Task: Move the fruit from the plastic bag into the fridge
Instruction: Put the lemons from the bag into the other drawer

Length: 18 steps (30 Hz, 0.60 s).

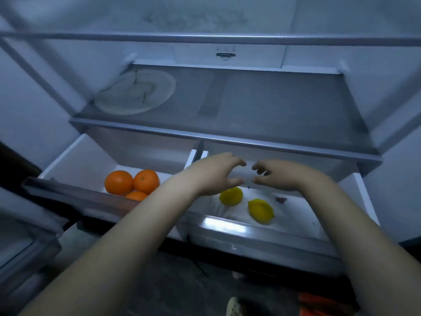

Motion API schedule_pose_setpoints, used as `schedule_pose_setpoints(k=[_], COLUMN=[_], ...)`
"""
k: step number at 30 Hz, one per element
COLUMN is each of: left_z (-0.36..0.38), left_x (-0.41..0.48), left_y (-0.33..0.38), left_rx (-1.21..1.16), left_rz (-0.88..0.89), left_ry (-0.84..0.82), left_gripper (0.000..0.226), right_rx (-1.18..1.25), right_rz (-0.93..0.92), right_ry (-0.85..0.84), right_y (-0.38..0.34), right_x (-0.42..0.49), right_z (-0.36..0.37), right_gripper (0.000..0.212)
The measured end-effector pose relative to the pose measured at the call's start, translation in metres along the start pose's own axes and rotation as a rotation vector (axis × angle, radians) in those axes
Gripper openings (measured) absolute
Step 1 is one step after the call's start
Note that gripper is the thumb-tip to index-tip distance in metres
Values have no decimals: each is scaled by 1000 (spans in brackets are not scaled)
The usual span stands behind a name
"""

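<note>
both bare forearms cross the front wall of the clear plastic right drawer. inside it two oval yellow lemons lie on thin whitish film, maybe the bag. over this drawer left hand and right hand curl their fingers; gripping film or not, i cannot tell. a tug could spill lemons. three round oranges sit left of this drawer.
</note>
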State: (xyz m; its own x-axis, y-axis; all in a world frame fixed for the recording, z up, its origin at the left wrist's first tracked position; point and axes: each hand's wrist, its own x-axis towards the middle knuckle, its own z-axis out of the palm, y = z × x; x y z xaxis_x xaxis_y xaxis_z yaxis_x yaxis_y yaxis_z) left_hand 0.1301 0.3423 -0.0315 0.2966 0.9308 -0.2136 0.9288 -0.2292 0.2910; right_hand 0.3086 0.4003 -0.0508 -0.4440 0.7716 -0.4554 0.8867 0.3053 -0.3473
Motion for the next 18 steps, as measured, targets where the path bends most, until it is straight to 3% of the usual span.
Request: schedule_pose_setpoints(k=[3,7,14,18], left_z=[-24,-53,-67,-48], left_x=[-45,-111,-261,-368], left_y=[-1,-9,-26,-34], left_rx=[144,333,262,302], left_rz=[-39,-152,-239,-430], left_ry=[175,434,831,890], left_gripper=[48,58,43,40], right_rx=[-171,-221,-5,52], right_rz=[-72,-263,-744,-907], right_ry=[36,324,662,644], right_y=[-42,-107,-215,-284], right_x=[-26,-69,-121,-156], right_z=[-15,-22,8,63], right_gripper=[51,46,45,43])
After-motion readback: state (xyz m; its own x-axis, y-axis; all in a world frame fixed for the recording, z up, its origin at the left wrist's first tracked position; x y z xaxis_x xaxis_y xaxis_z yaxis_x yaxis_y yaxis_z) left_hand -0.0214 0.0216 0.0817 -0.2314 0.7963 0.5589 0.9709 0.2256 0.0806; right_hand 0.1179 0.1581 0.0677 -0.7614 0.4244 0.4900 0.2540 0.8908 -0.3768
